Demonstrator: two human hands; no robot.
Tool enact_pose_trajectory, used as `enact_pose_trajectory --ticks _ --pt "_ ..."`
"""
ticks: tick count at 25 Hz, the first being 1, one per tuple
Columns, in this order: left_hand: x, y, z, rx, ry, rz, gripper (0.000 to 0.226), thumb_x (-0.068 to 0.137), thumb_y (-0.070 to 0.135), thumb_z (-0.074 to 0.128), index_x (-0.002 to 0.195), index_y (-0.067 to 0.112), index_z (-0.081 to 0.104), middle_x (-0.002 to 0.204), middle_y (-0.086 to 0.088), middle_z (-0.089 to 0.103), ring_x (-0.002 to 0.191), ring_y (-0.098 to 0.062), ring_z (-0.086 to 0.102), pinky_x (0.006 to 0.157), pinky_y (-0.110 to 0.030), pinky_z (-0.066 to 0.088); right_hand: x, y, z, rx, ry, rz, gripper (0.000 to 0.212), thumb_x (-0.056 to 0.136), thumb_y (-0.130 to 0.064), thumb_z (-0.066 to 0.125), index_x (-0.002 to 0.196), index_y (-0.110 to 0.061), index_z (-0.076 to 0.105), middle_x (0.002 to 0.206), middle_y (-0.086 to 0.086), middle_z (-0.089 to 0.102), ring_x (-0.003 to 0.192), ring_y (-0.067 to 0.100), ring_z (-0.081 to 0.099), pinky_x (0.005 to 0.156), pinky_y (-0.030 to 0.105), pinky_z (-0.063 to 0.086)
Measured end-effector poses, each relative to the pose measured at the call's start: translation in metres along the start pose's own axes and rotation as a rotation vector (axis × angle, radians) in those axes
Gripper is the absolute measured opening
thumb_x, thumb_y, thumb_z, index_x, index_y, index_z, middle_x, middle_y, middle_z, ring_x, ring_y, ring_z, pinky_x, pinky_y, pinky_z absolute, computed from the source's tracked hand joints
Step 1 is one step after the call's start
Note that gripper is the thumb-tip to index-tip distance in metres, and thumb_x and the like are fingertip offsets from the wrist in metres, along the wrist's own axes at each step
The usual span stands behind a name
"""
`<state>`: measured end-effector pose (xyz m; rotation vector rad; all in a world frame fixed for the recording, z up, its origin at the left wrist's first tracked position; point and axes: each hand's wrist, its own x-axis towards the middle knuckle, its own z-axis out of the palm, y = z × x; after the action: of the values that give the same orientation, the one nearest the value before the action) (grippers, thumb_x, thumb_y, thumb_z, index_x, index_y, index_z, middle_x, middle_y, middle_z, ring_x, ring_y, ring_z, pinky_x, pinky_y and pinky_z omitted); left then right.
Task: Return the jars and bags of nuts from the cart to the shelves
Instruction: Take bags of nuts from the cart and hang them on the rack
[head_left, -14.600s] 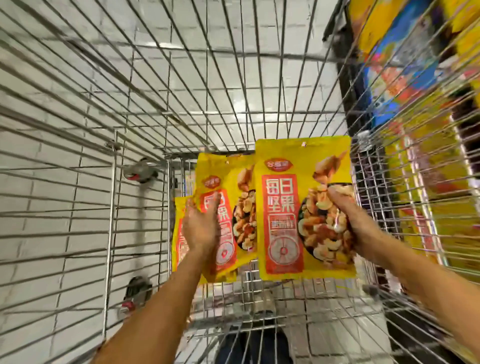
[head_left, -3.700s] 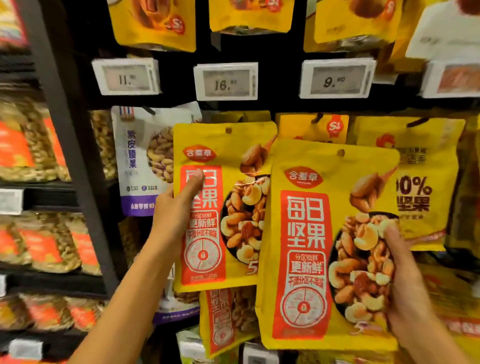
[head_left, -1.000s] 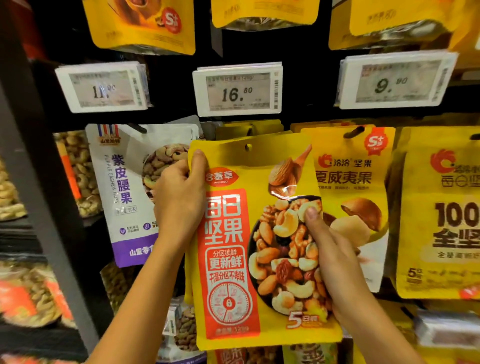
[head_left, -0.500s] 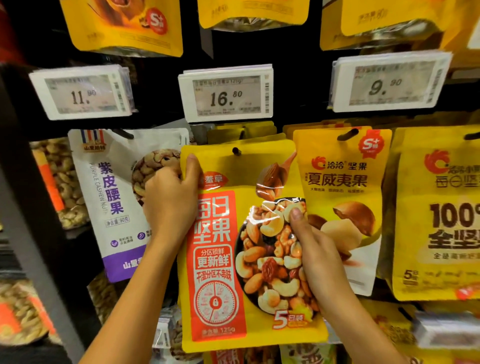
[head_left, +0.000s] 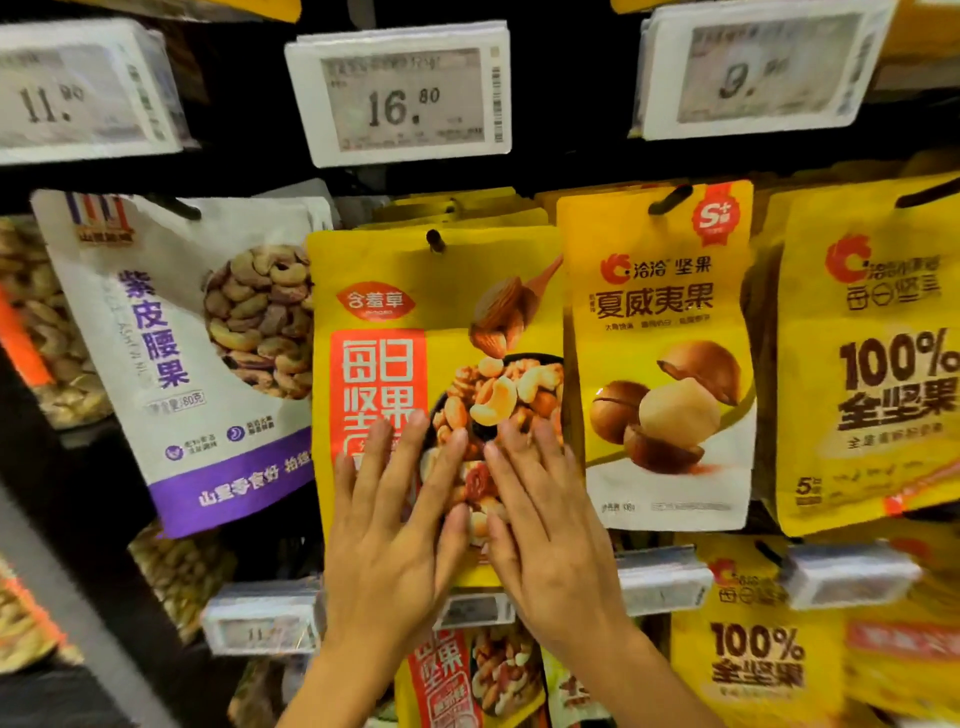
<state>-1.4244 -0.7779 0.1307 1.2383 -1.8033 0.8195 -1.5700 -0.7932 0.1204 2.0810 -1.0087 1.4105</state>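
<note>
Now both my hands lie flat and open, gripping nothing, against the lower half of the yellow mixed-nut bag (head_left: 415, 291): my left hand (head_left: 389, 540) has its fingers spread over the red label panel, and my right hand (head_left: 545, 535) sits just beside it, its fingers over the printed picture of nuts, the two hands almost touching at the thumbs. That bag hangs from a dark peg (head_left: 435, 240) through the hole at its top, at the front of a row of similar yellow bags behind it. Just to its left hangs a white and purple cashew bag (head_left: 171, 332), tilted, its edge touching my bag. To the right hangs a yellow macadamia bag (head_left: 660, 322), and beyond that a yellow bag marked 100% (head_left: 878, 353). Above on the shelf rail, the price tag reading 16.80 (head_left: 402, 98) sits directly over the peg, between the tag reading 11 (head_left: 78, 98) and the blurred one starting with 9 (head_left: 758, 67). Below my wrists, another mixed-nut bag (head_left: 467, 675) hangs on the lower row.
</note>
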Motion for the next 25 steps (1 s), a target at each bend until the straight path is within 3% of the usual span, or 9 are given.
enact_pose_trajectory --ticks 3,6,10,14,17,20,22,24,25 --pt "0.010 -0.006 0.013 -0.035 -0.049 -0.021 0.052 0.101 0.041 0.020 0.150 0.031 0.006 0.151 -0.005 0.021 0.147 -0.015 -0.002 0.117 -0.043 0.006 0.006 0.006 0.005 -0.058 -0.035 0.032 0.045 0.097 -0.023 0.038 0.139 -0.009 0.032 0.149 0.008 0.032 0.145 0.016 0.009 0.111 0.041 0.033" --pt "0.013 -0.010 0.024 0.008 -0.082 -0.011 0.052 0.101 0.042 0.018 0.150 0.029 0.004 0.152 -0.007 0.019 0.147 -0.017 -0.005 0.117 -0.043 0.004 0.011 0.005 0.007 -0.166 -0.093 0.065 0.049 0.094 -0.024 0.040 0.141 -0.010 0.034 0.148 0.008 0.032 0.143 0.018 0.016 0.115 0.039 0.024" --pt "0.016 -0.012 0.019 0.028 -0.136 -0.009 0.053 0.100 0.044 0.014 0.149 0.024 0.011 0.153 -0.006 0.014 0.146 -0.018 -0.006 0.118 -0.041 -0.001 0.018 0.000 -0.004 -0.232 -0.155 0.080 0.048 0.093 -0.024 0.041 0.138 -0.009 0.044 0.147 0.007 0.038 0.140 0.023 0.027 0.112 0.042 0.032" --pt "0.015 -0.004 -0.005 -0.078 -0.080 -0.044 0.049 0.095 0.041 0.032 0.139 0.019 0.037 0.145 -0.011 0.033 0.137 -0.028 0.024 0.114 -0.044 0.012 0.015 -0.005 -0.029 -0.103 -0.228 0.043 0.049 0.091 -0.019 0.044 0.139 -0.010 0.043 0.149 0.005 0.037 0.141 0.021 0.026 0.113 0.041 0.029" --pt "0.018 0.013 -0.028 -0.160 -0.019 -0.129 0.048 0.089 0.033 0.043 0.128 0.008 0.054 0.133 -0.018 0.046 0.125 -0.034 0.036 0.105 -0.050 0.027 0.006 0.000 -0.060 0.041 -0.176 0.024 0.040 0.089 -0.012 0.048 0.127 -0.006 0.057 0.141 0.006 0.048 0.137 0.019 0.037 0.112 0.038 0.034" --pt "0.022 0.057 -0.042 -0.312 0.067 -0.094 0.038 0.089 0.024 0.046 0.116 0.002 0.062 0.123 -0.015 0.051 0.116 -0.032 0.044 0.098 -0.041 0.034 -0.010 0.031 -0.110 0.030 0.031 0.131 0.029 0.087 -0.007 0.049 0.109 -0.002 0.066 0.128 0.008 0.058 0.125 0.019 0.048 0.101 0.037 0.044" --pt "0.027 0.089 -0.040 -0.441 0.048 -0.081 0.034 0.089 0.022 0.047 0.114 0.006 0.063 0.121 -0.009 0.053 0.115 -0.025 0.045 0.100 -0.028 0.034 -0.021 0.063 -0.144 0.008 0.129 0.280 0.028 0.089 -0.011 0.046 0.107 -0.002 0.066 0.123 0.006 0.057 0.119 0.018 0.049 0.098 0.034 0.044" --pt "0.038 0.115 -0.030 -0.510 0.043 -0.236 0.034 0.089 0.021 0.050 0.119 0.008 0.060 0.124 -0.008 0.050 0.119 -0.017 0.041 0.103 -0.012 0.027 -0.025 0.092 -0.171 0.130 0.144 0.495 0.025 0.093 -0.015 0.045 0.112 -0.013 0.062 0.119 -0.002 0.056 0.113 0.008 0.051 0.097 0.023 0.043" --pt "0.046 0.123 -0.024 -0.541 0.043 -0.377 0.035 0.090 0.019 0.052 0.122 0.006 0.058 0.128 -0.011 0.049 0.122 -0.015 0.039 0.104 -0.011 0.026 -0.023 0.103 -0.177 0.249 0.103 0.597 0.023 0.095 -0.016 0.046 0.113 -0.020 0.059 0.117 -0.006 0.057 0.109 0.001 0.052 0.094 0.017 0.044"
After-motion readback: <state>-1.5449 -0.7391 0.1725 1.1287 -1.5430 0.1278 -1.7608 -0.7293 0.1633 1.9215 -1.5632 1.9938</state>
